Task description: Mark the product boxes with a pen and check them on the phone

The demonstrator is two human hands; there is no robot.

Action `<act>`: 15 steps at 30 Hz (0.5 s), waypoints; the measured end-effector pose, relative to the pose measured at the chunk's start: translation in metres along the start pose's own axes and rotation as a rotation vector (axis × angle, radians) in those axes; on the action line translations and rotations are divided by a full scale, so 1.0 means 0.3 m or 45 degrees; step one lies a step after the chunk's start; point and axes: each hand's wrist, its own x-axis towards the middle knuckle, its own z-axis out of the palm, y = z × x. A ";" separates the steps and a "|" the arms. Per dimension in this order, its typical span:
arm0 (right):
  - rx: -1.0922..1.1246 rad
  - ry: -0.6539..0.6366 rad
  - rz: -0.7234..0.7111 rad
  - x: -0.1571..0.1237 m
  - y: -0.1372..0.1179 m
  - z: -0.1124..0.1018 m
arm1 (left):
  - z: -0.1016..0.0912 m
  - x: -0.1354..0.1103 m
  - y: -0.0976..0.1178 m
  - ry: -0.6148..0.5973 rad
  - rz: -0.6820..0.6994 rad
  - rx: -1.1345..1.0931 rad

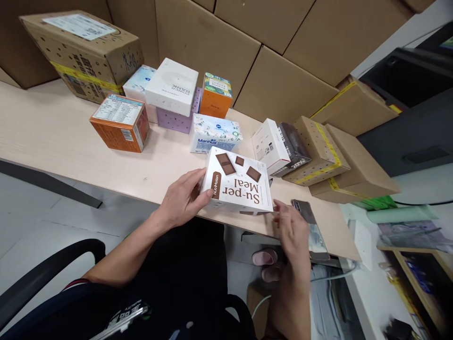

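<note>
A white box (238, 182) printed "Su-per Meal" with chocolate squares rests near the table's front edge, its print upside down to me. My left hand (184, 196) grips the box's left end, thumb at the near corner and fingers along the side. Just off the right end of the box is my right hand (290, 225), slightly blurred, its fingers loosely apart with nothing seen in them. Behind the box stands a Manhua tissue pack (215, 133). A dark phone (300, 208) lies on the table beyond my right hand.
Farther left on the table (161, 165) are an orange box (120, 123) and a taped carton (85, 56). A white power bank box (172, 87) sits on a purple box (173, 119), beside another orange box (216, 97). To the right stand a white box (271, 144) and taped cartons (318, 151).
</note>
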 end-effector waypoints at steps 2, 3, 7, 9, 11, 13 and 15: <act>0.152 -0.104 0.004 0.002 -0.057 0.039 | -0.011 0.005 0.004 -0.029 0.023 -0.035; 0.226 -0.115 0.025 0.001 -0.075 0.052 | -0.017 0.007 0.004 -0.047 0.045 -0.056; 0.471 -0.004 0.101 -0.024 -0.077 0.071 | -0.038 0.007 -0.010 -0.108 0.212 -0.123; 0.610 -0.014 0.136 -0.041 -0.059 0.071 | -0.041 0.000 -0.020 -0.092 0.324 -0.148; 0.781 -0.087 0.185 -0.055 -0.046 0.069 | -0.041 -0.010 -0.030 -0.054 0.414 -0.180; 0.914 -0.157 0.199 -0.060 -0.048 0.064 | -0.043 -0.020 -0.035 -0.041 0.463 -0.217; 0.917 -0.207 0.144 -0.055 -0.063 0.054 | -0.057 -0.024 -0.036 -0.074 0.472 -0.254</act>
